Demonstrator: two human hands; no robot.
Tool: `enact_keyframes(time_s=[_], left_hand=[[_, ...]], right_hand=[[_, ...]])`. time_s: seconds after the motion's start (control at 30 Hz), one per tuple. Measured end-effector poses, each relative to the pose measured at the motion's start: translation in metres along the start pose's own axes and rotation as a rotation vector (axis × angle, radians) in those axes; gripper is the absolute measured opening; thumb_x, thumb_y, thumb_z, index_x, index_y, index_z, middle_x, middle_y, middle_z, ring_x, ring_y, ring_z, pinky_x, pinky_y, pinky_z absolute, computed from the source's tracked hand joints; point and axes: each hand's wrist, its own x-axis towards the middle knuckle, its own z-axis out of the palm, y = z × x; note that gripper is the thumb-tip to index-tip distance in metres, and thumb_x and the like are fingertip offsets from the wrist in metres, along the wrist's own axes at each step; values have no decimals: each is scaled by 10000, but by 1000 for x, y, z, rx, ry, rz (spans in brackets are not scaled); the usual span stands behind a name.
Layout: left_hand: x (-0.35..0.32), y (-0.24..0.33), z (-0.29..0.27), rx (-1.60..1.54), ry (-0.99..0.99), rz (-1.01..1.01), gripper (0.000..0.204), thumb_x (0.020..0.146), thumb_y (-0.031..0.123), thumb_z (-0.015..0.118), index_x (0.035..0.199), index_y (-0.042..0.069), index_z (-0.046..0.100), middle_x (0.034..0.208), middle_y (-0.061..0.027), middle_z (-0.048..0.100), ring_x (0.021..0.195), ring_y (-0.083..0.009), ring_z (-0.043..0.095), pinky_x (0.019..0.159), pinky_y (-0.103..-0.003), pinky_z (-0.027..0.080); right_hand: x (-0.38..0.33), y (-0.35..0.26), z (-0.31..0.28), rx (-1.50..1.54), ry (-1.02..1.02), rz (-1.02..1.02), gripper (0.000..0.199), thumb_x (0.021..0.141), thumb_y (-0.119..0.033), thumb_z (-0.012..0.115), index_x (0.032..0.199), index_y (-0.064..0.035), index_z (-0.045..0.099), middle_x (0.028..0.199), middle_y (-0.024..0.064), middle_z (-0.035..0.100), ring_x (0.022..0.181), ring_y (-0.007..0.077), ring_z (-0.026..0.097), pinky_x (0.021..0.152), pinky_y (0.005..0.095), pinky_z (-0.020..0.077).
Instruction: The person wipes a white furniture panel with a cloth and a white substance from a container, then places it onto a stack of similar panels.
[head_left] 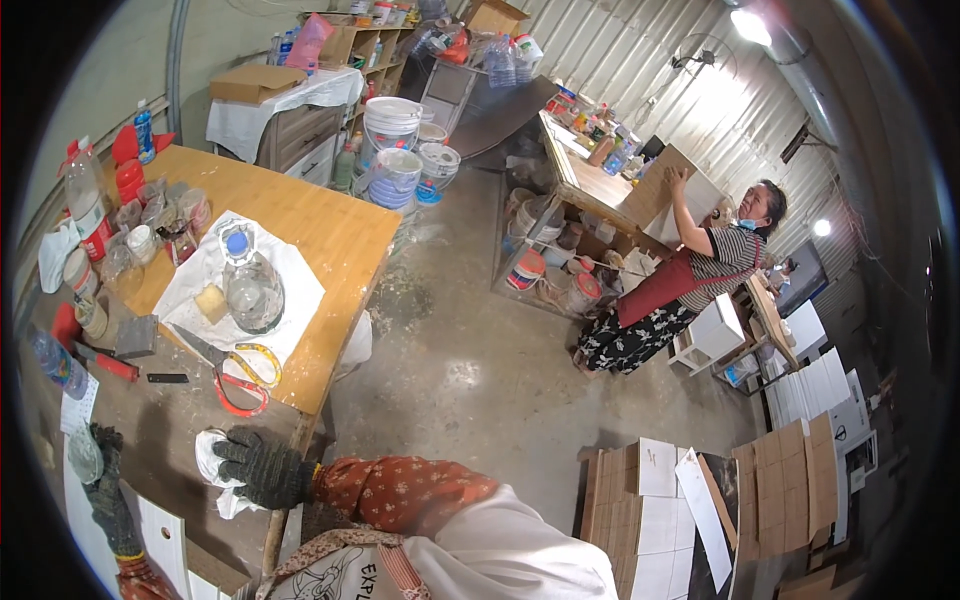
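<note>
My right hand [262,468], in a dark knitted glove, is closed on a crumpled white cloth [212,458] at the table's near edge. At the lower left, my left hand [106,492], gloved alike, holds a pale greenish, rounded thing [84,455] whose kind I cannot make out. A white board [160,535] with a small hole lies between my hands. Scissors [262,366] with red and yellow handles lie beyond my right hand. Past them, a clear jug with a blue cap [252,293] and a yellowish sponge [211,303] rest on a white sheet [300,290].
A grey block [136,337], a red-handled tool [112,367], bottles and cups crowd the wooden table's [350,225] left side. White buckets [393,120] stand beyond it. Across the floor, another person [690,265] handles a brown panel [660,185]. Stacked boards [650,510] stand at lower right.
</note>
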Motion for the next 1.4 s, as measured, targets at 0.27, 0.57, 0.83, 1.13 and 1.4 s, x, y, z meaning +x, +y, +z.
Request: enact_keyframes(time_s=[0.27,0.57,0.83,1.13,1.4], left_hand=[[2,-4,0,-12,-2,1,401,949,163,424,1321,10,432,1283,-86,507,1160,-178,484,999,-293,370],[0,-7,11,-76,-18,17,407,950,173,417,1323,10,429,1283,-88,508,1160,-173,486,999,-292,372],[-3,56,17,1009,112,412,283,860,55,506,1127,76,598,1141,-88,596,1054,-240,547,931,-346,425],[-8,70,13,-531,428,14,371,844,30,606,1199,-34,521,1133,-132,609,997,-229,616,901,-352,491],[-7,72,22,-471,367,32,370,853,61,607,1202,-32,523,1116,-146,619,1005,-229,616,911,-342,482]], right_hand=[[-10,6,23,-6,66,-5,406,696,-289,647,1047,-93,589,1246,167,483,1160,386,416,994,526,305],[-13,-1,-4,5,-50,117,392,751,-271,636,1085,-72,581,1284,176,469,1203,372,409,1040,511,277],[3,-1,-15,372,72,473,290,865,-181,556,1123,-48,559,1176,136,551,1117,274,518,975,424,402],[101,-11,-7,889,137,717,266,906,-85,541,1161,-9,549,1151,79,575,1027,152,553,885,285,472],[181,51,90,396,-63,70,235,815,-137,620,1035,-56,624,1018,177,626,954,308,610,839,353,481]])
